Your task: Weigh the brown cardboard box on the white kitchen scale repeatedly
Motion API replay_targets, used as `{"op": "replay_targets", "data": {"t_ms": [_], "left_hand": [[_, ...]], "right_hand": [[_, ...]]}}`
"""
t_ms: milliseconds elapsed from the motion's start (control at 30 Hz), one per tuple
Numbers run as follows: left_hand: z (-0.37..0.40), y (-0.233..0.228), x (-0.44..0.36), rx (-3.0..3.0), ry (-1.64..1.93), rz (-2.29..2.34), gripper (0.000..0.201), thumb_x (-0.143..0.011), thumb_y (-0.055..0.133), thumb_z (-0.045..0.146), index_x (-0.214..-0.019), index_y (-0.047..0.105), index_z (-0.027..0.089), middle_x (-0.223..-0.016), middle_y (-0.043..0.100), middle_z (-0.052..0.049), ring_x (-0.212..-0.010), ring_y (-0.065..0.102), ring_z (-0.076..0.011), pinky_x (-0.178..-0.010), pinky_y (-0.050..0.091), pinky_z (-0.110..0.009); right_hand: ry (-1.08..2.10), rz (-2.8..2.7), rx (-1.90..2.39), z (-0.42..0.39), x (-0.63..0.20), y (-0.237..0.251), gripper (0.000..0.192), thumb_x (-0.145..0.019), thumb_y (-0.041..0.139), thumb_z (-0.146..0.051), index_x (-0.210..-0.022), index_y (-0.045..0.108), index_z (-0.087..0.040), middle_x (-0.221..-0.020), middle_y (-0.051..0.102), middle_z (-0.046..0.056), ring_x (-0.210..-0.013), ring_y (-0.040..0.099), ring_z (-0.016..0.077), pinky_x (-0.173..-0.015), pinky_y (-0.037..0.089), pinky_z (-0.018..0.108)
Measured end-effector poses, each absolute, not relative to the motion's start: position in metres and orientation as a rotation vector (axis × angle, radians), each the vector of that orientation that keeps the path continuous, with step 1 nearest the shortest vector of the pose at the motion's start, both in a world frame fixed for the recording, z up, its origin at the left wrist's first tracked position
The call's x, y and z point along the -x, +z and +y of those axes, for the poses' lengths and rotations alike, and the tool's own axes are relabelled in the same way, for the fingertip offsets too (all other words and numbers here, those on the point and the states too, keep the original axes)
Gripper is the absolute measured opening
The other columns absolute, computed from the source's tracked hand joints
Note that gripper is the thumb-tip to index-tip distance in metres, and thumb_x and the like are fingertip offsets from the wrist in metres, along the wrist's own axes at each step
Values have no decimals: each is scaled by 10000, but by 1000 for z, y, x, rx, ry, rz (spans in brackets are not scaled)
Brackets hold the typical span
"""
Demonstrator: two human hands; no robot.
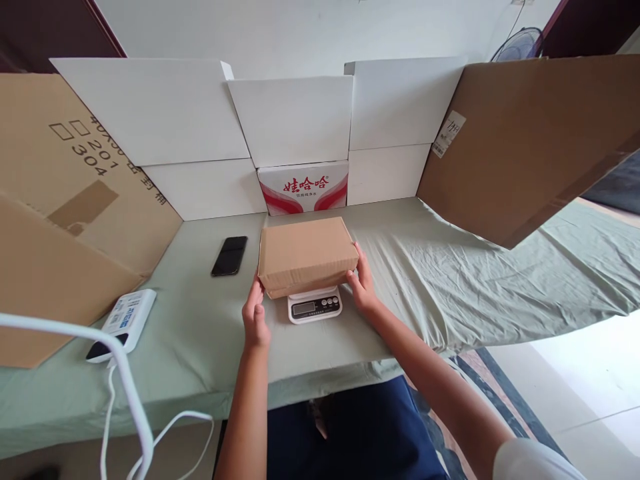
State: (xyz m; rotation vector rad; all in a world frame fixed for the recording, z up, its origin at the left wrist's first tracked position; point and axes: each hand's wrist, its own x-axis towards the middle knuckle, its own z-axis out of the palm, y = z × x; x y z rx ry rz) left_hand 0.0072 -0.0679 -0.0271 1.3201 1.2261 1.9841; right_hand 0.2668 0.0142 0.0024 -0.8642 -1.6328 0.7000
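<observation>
A closed brown cardboard box (307,250) rests on or just above a small white kitchen scale (315,307), whose dark display and buttons face me. The box hides the scale's platform. My left hand (256,317) presses its fingers to the box's left side, near the front corner. At the right end, my right hand (361,280) grips the front corner, with the thumb on the front face and the fingers along the side. Between them the two hands hold the box level.
A black phone (229,256) lies left of the box. Farther left are a white power bank-like device (123,325) and a thick white cable (125,373). White boxes (295,120) line the back, with large cardboard panels (525,140) at both sides of the green-covered table (200,360).
</observation>
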Motion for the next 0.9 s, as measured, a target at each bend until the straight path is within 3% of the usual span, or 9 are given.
{"op": "replay_targets", "data": {"t_ms": [400, 900], "left_hand": [[-70, -13, -10, -1343, 2023, 1171, 783, -896, 459, 710, -1483, 531, 198, -1569, 468, -141, -1478, 389, -342, -1205, 335, -465], [-68, -30, -5, -1231, 1994, 1238, 842, -828, 532, 746, -1435, 585, 164, -1512, 529, -177, -1440, 440, -377, -1187, 356, -503]], "right_hand": [[664, -1569, 835, 17, -273, 2, 693, -966, 412, -638, -1568, 288, -318, -1506, 441, 117, -1355, 477, 311, -1050, 479, 494], [727, -1595, 819, 15, -270, 4, 662, -975, 414, -621, -1563, 322, -331, -1616, 369, 71, -1463, 375, 326, -1121, 434, 492]]}}
